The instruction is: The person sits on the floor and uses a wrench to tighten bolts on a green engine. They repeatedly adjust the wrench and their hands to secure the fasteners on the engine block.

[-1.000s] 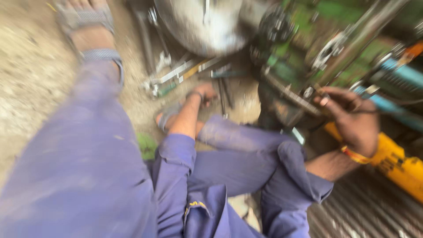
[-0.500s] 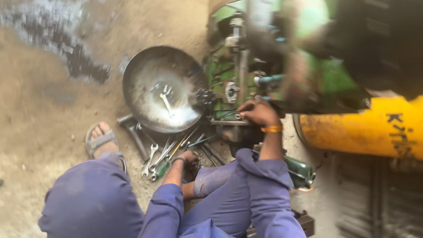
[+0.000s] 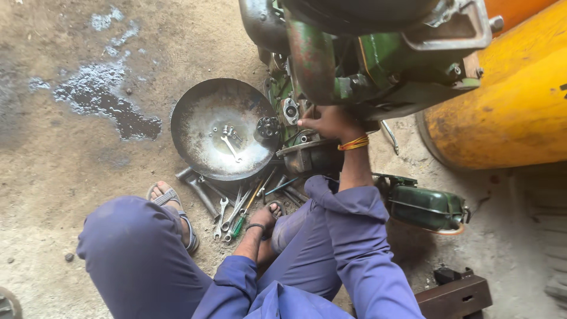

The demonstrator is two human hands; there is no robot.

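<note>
My right hand point(image 3: 331, 122) reaches up, fingers pressed on the engine point(image 3: 378, 65); my left hand point(image 3: 263, 217) grips low among spanners point(image 3: 227, 212) lying lengthwise toward the pan point(image 3: 195, 112).

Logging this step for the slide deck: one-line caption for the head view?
Right hand on green engine, left hand by spanners near metal pan.

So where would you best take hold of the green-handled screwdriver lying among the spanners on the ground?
Probably by the green handle of the screwdriver, coming from above on the near side. That end lies closest to the left hand, while its shaft runs up toward the metal pan, hemmed in by spanners. The handle looks thick enough for fingers to pinch.
</note>
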